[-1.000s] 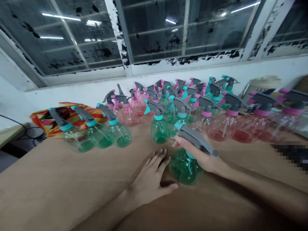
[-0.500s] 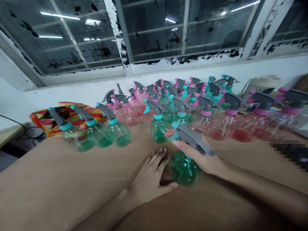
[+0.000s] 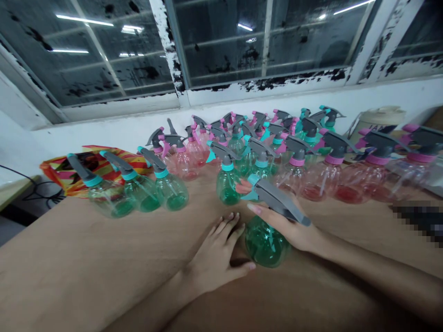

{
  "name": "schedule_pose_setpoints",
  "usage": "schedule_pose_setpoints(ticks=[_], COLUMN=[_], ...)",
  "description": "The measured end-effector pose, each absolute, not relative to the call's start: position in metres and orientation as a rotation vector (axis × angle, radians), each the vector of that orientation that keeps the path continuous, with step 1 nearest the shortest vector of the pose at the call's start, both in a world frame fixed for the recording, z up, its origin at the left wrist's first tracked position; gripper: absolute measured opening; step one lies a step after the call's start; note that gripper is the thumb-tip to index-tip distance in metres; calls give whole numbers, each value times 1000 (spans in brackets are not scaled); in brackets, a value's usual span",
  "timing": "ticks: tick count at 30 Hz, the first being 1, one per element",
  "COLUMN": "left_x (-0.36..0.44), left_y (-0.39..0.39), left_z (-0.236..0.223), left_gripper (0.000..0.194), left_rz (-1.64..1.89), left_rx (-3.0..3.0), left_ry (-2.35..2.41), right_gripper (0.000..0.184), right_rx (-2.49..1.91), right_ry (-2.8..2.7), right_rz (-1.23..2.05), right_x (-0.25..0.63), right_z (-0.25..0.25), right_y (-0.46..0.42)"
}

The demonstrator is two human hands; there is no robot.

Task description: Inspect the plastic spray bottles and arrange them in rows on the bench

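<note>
Two hands on my feed. R hand (image 3: 292, 233) is wrapped round the neck of the green spray btl (image 3: 266, 245), fingers by its teal trigger (image 3: 249, 196); grip's closed, how hard I can't tell. Btl's front & centre, just right of L hand (image 3: 214, 256), which lies palm-down on the table (image 3: 104, 267), fingers spread, holding nothing. Step in hand, I'd judge: handling or trying the sprayer. Next move prob. calls for a steady neck hold & clearance from the three green btls (image 3: 172, 191) L and red btls (image 3: 316, 186) R.

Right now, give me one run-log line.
right hand: gripping green spray bottle by neck; left hand: spread on table; patterned bag: left side
</note>
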State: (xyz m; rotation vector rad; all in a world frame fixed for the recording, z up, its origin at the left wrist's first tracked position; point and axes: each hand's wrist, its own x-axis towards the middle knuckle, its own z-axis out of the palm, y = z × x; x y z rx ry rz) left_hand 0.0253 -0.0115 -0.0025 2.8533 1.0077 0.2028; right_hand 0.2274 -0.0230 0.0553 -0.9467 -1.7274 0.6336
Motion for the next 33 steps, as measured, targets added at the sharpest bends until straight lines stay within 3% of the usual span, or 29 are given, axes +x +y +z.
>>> schedule_pose_setpoints(ticks=[12, 33], left_x=[25, 26], left_y=[-13, -13], left_z=[-1, 0], left_gripper=[80, 80], left_rz=[218, 177], left_rx=[2829, 2842], left_ry=[995, 1000], right_gripper=[19, 29], right_rx=[-972, -984], right_ry=[-1659, -1683], right_rz=[717, 719], right_x=[227, 228], right_z=[62, 56], right_y=[-26, -21])
